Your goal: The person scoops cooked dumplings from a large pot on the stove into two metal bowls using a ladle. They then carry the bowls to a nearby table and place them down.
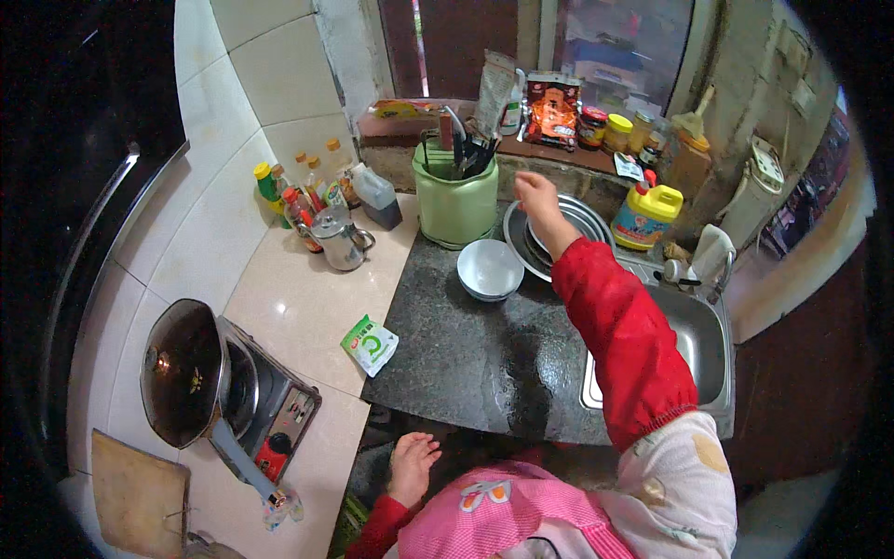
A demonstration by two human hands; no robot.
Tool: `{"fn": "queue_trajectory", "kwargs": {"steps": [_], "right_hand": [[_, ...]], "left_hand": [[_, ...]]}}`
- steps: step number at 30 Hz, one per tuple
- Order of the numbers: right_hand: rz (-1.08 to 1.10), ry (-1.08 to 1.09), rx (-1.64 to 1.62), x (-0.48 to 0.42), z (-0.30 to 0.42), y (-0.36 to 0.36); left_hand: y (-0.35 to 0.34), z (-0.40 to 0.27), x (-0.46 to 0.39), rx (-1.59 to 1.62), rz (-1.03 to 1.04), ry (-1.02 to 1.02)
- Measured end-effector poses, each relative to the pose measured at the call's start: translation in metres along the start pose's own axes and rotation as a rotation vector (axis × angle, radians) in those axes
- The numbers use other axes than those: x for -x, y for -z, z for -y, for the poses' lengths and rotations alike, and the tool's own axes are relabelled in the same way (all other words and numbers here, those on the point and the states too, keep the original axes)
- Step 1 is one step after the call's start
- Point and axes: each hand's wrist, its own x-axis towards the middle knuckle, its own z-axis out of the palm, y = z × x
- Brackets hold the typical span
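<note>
My right hand [541, 202], in a red sleeve, reaches out over the nested metal basins [590, 220] at the back of the dark counter; its fingers are bunched, and whether they pinch anything is not plain. Just left of the basins stand stacked white bowls [490, 270]. Behind them is a light green container [457, 202] filled with utensils. My left hand [413, 461] hangs before the counter's front edge, fingers slightly curled and apart, with nothing in it. A green and white packet [371, 346] lies where the pale and dark counters meet.
To the left, a deep pan [185, 374] rests on a portable stove [290, 419], near a wooden cutting board [140, 492]. Sauce bottles and a metal pot [342, 239] stand at the back left. A yellow jug [646, 215] is behind the steel sink [698, 335]. Jars line the sill.
</note>
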Motion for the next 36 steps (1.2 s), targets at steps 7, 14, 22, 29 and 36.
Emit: {"fn": "queue_trajectory", "kwargs": {"steps": [7,14,22,29,36], "right_hand": [[0.047,-0.054,-0.051,-0.098,-0.023,-0.039],[0.098,0.407,0.346,-0.115,-0.028,-0.047],[-0.096,0.607,-0.305,-0.127,0.1,-0.022],[0.008,0.581,0.273,-0.114,0.103,-0.009],[0.141,0.129,0.374,-0.098,0.011,-0.05]], "left_hand": [[0.018,-0.015,0.009,0.097,-0.23,-0.108],[0.012,0.002,-0.007,0.191,-0.239,-0.112],[-0.039,-0.005,-0.019,0.063,-0.247,-0.115],[-0.053,-0.008,-0.019,0.002,-0.272,-0.096],[-0.053,-0.012,-0.016,-0.099,-0.275,-0.133]]}}
